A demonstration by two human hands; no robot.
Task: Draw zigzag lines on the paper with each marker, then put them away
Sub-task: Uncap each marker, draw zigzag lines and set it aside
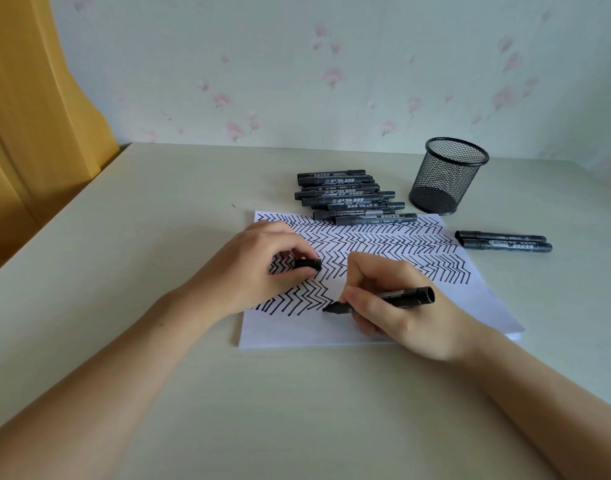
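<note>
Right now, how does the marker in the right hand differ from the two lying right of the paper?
The black marker in the right hand is uncapped, tilted, tip on the white paper; the two black markers beside the paper are capped, flat on the table, untouched. All share the same black barrel.

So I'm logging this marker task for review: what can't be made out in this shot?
Head view only:
- Whether the marker tip touches the paper: too small to tell.
- Zigzags under the left hand, which pinches the cap, and the right hand: covered.
- Pile of markers: they overlap, and the label print is too small to read.
- Mesh cup interior: too dark through the mesh to tell.
</note>
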